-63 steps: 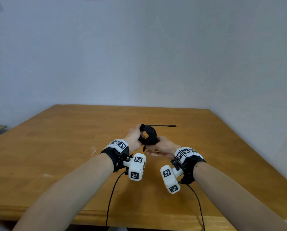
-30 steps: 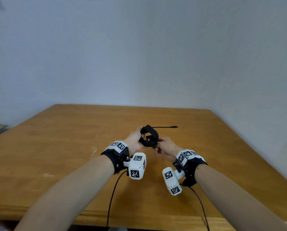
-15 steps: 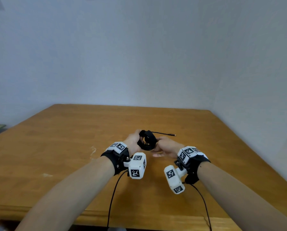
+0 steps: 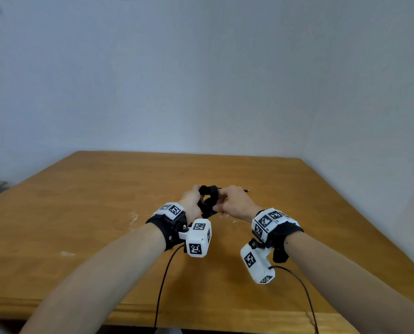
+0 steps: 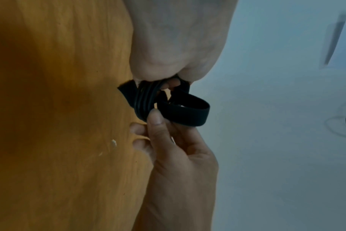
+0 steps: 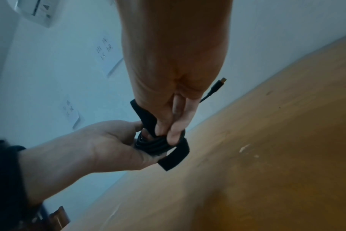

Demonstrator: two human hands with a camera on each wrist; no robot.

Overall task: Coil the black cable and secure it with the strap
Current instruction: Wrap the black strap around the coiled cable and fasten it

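1. A person's left hand (image 4: 192,204) gripped the coiled black cable (image 5: 145,100) above the wooden table (image 4: 80,213), fingers curled tight round the bundle.
2. The right hand (image 4: 235,204) pinched the black strap (image 5: 185,112) looped beside the coil, fingertips (image 6: 173,134) pressed narrowly together.
3. The cable's plug (image 6: 220,82) jutted beyond the right knuckles.
4. Writing on wall papers (image 6: 105,46) was unreadable.

Matt cloth strap (image 5: 185,113) – glossy cable (image 5: 144,100) – smooth wooden table (image 4: 105,213).
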